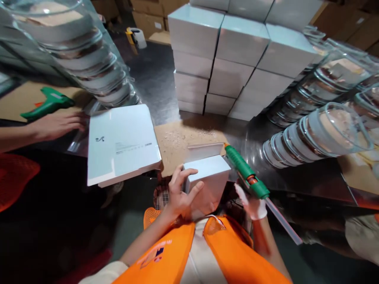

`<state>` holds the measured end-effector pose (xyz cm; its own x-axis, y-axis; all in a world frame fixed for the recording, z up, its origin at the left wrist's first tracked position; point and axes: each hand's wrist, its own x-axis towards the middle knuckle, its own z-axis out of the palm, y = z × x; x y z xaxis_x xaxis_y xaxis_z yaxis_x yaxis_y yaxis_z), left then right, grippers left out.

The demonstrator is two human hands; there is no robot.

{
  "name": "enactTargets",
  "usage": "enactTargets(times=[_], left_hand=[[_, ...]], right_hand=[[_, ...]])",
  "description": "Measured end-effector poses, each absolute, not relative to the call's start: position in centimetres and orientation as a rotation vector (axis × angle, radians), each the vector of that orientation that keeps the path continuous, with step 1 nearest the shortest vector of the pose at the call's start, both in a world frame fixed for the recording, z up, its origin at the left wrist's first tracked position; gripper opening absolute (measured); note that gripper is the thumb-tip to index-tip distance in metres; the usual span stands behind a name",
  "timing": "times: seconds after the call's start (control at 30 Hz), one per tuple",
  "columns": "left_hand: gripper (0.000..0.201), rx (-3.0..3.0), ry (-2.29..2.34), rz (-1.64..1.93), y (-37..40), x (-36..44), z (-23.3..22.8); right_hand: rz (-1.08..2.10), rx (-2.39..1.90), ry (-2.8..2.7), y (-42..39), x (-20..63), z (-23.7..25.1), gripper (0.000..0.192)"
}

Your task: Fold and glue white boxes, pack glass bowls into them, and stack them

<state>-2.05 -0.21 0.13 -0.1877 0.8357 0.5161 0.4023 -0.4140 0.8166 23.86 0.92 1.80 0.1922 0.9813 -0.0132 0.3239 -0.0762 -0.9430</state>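
My left hand (182,189) grips a white cardboard box (209,167) by its near left side, thumb and fingers spread over the edge. The box stands close to my body, with an open flap (206,150) on its far side. In my right hand (251,205), which wears a white glove or wrap, is a green hot glue gun (247,169). Its orange nozzle is at the flap's right end; contact cannot be made out. A long clear glue stick (282,221) sticks out behind it. The gun hides some of my right fingers.
White boxes (233,79) are stacked at the back. Glass containers stand in columns left (85,59) and right (314,134). A larger white box (122,146) lies left. Beside it are another person's hand (57,125) and a second green glue gun (49,103). Cardboard (171,138) covers the table's middle.
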Motion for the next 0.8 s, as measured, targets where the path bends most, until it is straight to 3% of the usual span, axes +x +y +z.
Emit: enactTargets(times=[0.3,0.43,0.53,0.7,0.8], left_hand=[[0.025,1.651,1.367,1.745,0.3,-3.0,-0.1],[0.031,1.618,1.382,1.730,0.3,-3.4,0.0],[0.033,1.634,1.296,1.700,0.5,-3.1,0.0],[0.031,1.644,1.109,1.686,0.9,-1.9,0.2],[0.033,1.537,1.044,1.710,1.3,-1.6,0.1]], right_hand=[[1.295,-1.793,-1.074,8.3,25.5,1.5,0.068],[1.163,-2.006,-1.103,8.3,27.6,3.6,0.046],[0.918,-1.849,-1.188,7.2,26.1,5.7,0.027],[1.408,-1.293,-1.177,6.8,20.5,7.0,0.049],[1.376,-1.174,-1.080,6.6,20.0,6.3,0.048]])
